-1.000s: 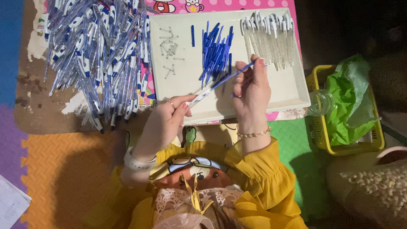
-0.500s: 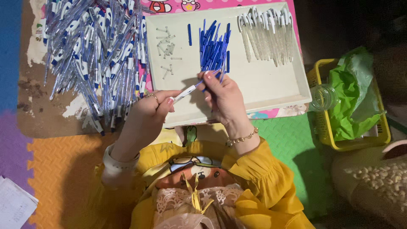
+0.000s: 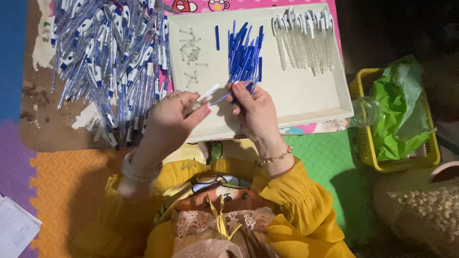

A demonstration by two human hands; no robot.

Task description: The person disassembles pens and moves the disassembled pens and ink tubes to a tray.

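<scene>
Hands meet over the tray's (image 3: 330, 102) near edge: the left hand (image 3: 174, 114) pinches the white end of a pen (image 3: 209, 91) between thumb and fingers, and the right hand (image 3: 256, 107) grips what looks like a thin blue refill (image 3: 224, 97), fingers closed on it. Pen and refill lie along one slanting line, white end up-left, blue end toward the right hand. Blue refills (image 3: 244, 55) sit mid-tray, springs (image 3: 191, 48) toward its left edge, clear barrels (image 3: 303, 36) in its far right corner, and finished pens (image 3: 110, 57) are heaped beside the left edge.
</scene>
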